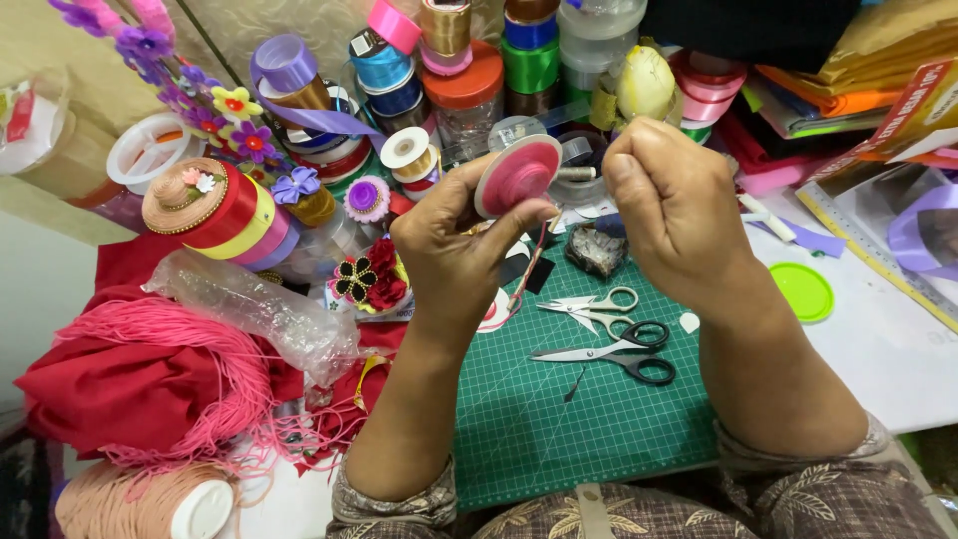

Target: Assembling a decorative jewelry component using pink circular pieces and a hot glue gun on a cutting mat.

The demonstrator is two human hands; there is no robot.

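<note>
From my remote seat I see the left hand raised above the table, its fingers closed around a round spool of pink ribbon with pale flat sides, so the spool stands on edge with one side turned toward the camera; I judge this grip lets the ribbon come off freely. The right hand is closed into a loose fist just beside the spool, at the same height, and it seems to pinch something thin between thumb and fingers, but I cannot tell what, because the fingers hide it. A narrow red strip hangs down from under the left hand toward the table. Below the hands lies a green cutting mat with a white grid, and on it rest small silver scissors and larger scissors with black handles, both near the hands, probably kept within easy reach. To the right a flat round green lid sits on the white table top. Behind the hands many ribbon rolls of different colours are stacked closely. At the left I see a heap of pink cord on red cloth, and a crumpled clear plastic bag. The work place is crowded and looks like a home craft corner.
</note>
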